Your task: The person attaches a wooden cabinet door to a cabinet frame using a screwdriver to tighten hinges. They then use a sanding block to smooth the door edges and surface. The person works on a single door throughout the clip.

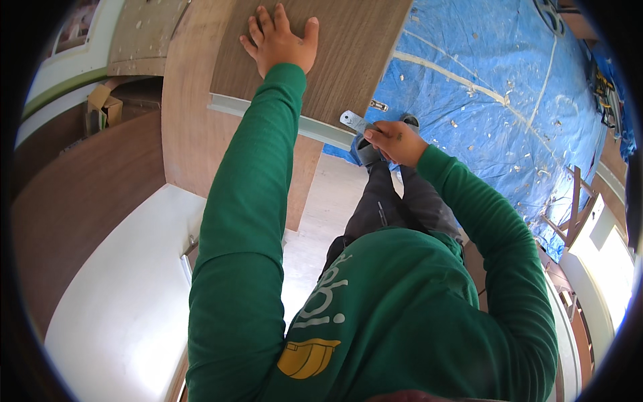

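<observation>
My left hand (273, 41) lies flat with fingers spread on a brown wood-grain panel (341, 47). My right hand (398, 143) is closed around a flat grey metal strip (353, 120) with a rounded end and a small hole. The strip points left, at the near right corner of the panel, close to its pale edge (315, 127); whether they touch I cannot tell. The rest of the strip is hidden in my fist. A metal hinge (379, 105) shows by the panel's right side, just beyond my right hand.
A lighter wooden board (187, 87) stands left of and under the panel. Blue sheeting (462, 80) with scattered debris covers the floor at right. My shoes stand below my right hand. A cardboard box (104, 107) sits at the far left; wooden pieces (575, 208) lie at right.
</observation>
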Tool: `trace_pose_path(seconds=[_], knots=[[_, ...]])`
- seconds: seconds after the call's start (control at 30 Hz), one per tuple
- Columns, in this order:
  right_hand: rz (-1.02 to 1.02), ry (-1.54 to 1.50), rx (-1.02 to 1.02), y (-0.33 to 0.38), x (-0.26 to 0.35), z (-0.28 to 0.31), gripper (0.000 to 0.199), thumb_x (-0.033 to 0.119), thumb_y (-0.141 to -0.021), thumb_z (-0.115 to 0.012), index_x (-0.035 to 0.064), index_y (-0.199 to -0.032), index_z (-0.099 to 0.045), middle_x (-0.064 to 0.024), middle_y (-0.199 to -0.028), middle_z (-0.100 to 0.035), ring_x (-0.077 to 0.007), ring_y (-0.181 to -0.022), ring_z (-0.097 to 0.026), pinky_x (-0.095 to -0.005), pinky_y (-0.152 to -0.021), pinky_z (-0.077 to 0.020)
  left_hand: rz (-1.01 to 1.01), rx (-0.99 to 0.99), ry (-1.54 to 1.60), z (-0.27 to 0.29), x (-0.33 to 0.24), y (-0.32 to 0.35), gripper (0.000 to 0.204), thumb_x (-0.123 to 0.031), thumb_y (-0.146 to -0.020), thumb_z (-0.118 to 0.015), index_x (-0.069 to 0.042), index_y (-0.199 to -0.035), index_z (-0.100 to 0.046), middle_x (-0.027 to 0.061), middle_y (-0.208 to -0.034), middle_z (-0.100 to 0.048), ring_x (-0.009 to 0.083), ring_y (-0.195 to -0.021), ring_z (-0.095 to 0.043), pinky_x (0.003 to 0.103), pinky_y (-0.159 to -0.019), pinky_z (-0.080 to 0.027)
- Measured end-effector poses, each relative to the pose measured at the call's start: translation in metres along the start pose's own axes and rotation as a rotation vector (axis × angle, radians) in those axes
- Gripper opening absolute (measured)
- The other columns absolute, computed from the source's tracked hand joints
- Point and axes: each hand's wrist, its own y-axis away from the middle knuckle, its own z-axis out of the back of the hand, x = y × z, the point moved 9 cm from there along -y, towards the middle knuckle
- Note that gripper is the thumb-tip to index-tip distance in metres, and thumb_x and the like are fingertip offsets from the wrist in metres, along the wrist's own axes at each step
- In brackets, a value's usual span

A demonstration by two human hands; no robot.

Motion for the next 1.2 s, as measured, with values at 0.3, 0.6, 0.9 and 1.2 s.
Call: trace_pose_path(seconds=[0.3, 0.6, 0.9, 1.2], knots=[[0.160, -0.184, -0.080, 0.000, -0.008, -0.005, 0.029, 0.027, -0.102, -0.068, 0.0020, -0.115, -0.071, -0.0020, -0.070, -0.058, -0.0100, -0.064, -0.055, -0.0321, -0.059, -0.0475, -0.008, 0.009, -0.013, -0.001, -0.003, -0.002, 0.083, -0.069, -0.097, -0.046, -0.017, -0.161, -0.037, 0.0138, -0.170, -0.028, 0.0339, -0.159, -0.020, 0.058, -0.129, -0.009], [0.281, 0.042, -0.379, 0.004, 0.022, -0.010, 0.025, 0.021, -0.096, -0.074, -0.0038, -0.098, -0.070, -0.0075, -0.070, -0.062, -0.0127, -0.062, -0.058, -0.0349, -0.058, -0.0474, 0.001, 0.039, 0.025, 0.001, -0.010, -0.001, 0.084, -0.068, -0.098, -0.042, -0.013, -0.162, -0.035, 0.0176, -0.170, -0.027, 0.0366, -0.159, -0.018, 0.061, -0.128, -0.008], [0.046, -0.483, -0.133, 0.028, 0.017, -0.011, 0.025, 0.026, -0.102, -0.069, 0.0040, -0.094, -0.060, -0.0003, -0.068, -0.054, -0.0114, -0.055, -0.056, -0.0288, -0.051, -0.0448, 0.005, 0.040, 0.034, 0.003, -0.007, -0.001, 0.085, -0.068, -0.098, -0.042, -0.014, -0.163, -0.034, 0.0166, -0.171, -0.025, 0.0355, -0.160, -0.016, 0.060, -0.128, -0.007], [0.094, -0.044, -0.225, 0.059, -0.005, 0.007, 0.039, 0.040, -0.106, -0.058, 0.0037, -0.094, -0.062, -0.0023, -0.075, -0.061, -0.0121, -0.058, -0.060, -0.0288, -0.056, -0.0515, 0.024, 0.066, 0.018, 0.004, -0.008, 0.000, 0.084, -0.068, -0.098, -0.042, -0.015, -0.163, -0.034, 0.0146, -0.171, -0.025, 0.0340, -0.160, -0.016, 0.059, -0.128, -0.007]])
